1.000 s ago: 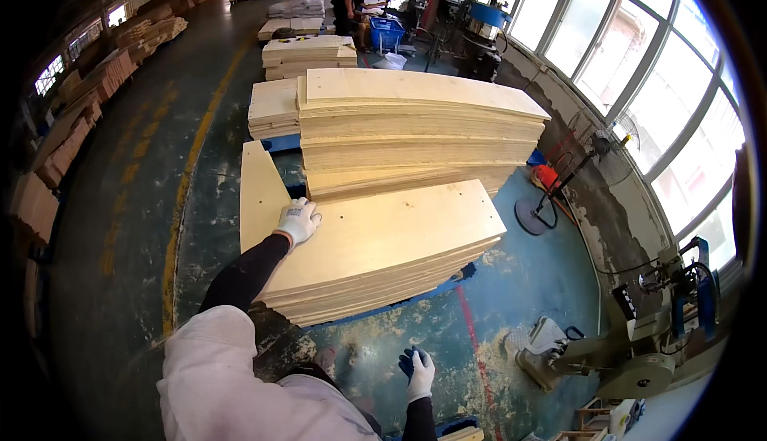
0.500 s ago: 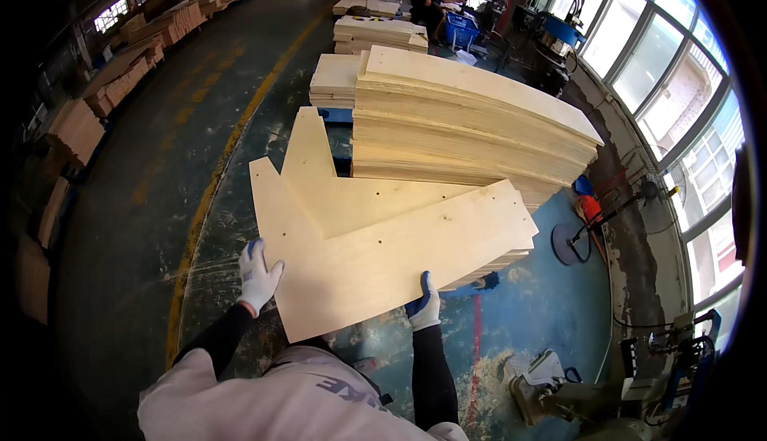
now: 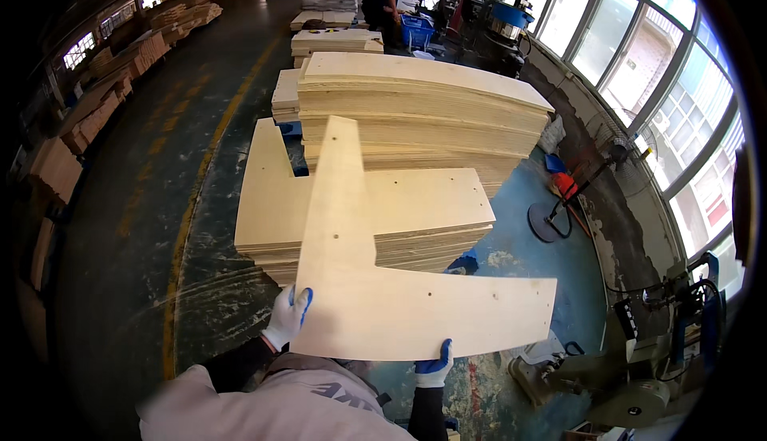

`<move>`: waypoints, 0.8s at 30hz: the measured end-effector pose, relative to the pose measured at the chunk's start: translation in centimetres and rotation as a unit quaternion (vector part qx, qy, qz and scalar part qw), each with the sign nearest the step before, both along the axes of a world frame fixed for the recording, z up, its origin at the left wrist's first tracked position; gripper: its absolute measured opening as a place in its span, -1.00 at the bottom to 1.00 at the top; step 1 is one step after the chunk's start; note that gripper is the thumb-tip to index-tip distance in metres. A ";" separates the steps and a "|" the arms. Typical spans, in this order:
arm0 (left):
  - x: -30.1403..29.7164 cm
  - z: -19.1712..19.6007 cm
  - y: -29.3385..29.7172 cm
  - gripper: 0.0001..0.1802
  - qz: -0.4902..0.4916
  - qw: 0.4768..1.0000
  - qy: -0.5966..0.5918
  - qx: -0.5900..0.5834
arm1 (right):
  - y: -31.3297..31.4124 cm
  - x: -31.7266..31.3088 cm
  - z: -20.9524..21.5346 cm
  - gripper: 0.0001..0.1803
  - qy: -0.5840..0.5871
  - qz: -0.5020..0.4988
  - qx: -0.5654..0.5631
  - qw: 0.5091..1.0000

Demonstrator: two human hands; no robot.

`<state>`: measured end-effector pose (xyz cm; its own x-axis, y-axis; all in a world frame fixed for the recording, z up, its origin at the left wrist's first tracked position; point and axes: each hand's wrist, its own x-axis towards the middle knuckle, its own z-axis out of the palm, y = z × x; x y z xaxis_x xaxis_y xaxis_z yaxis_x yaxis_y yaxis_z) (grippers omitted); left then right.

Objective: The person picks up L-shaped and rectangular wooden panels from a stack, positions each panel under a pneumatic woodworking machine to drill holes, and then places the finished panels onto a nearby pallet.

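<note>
An L-shaped plywood panel (image 3: 367, 309) with several small drilled holes is held up in front of me, one arm pointing away and the other to the right. My left hand (image 3: 288, 318), in a white glove with blue palm, grips its left edge near the corner. At the lower edge, right of the middle, my right hand (image 3: 435, 365) in a matching glove has its thumb on top and fingers out of sight underneath. Behind and partly covered by the panel lies a stack of like L-shaped panels (image 3: 423, 201).
A taller stack of long plywood boards (image 3: 415, 113) stands beyond. To the right are a fan on a round base (image 3: 546, 222) and a machine (image 3: 639, 393). Windows line the right wall. A person (image 3: 382, 5) works far ahead by a blue crate (image 3: 416, 32). Timber piles (image 3: 88, 113) line the left.
The panel has come off the stack toward me and turned, so its narrow arm now points away. Both hands moved with it, nearer and slightly right. The view has shifted right.
</note>
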<state>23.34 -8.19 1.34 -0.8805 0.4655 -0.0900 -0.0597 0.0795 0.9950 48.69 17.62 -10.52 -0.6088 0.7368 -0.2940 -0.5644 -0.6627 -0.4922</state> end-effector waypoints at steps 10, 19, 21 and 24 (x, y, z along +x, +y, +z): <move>5.4 -3.0 19.9 -0.24 -0.380 0.901 0.071 -0.199 | -8.4 18.0 -0.6 -0.34 -0.090 -0.314 -0.115 0.938; 8.8 -10.7 37.5 -0.30 -0.590 0.784 0.105 -0.161 | -11.9 19.9 -5.7 -0.37 -0.285 -0.471 -0.102 0.829; 7.7 -12.5 40.0 -0.37 -0.632 0.759 0.051 -0.149 | -8.9 17.3 -5.7 -0.34 -0.181 -0.518 -0.079 0.833; 7.2 -11.8 44.3 -0.41 -0.648 0.742 -0.022 -0.170 | -2.2 13.4 -2.1 -0.39 -0.130 -0.516 -0.115 0.839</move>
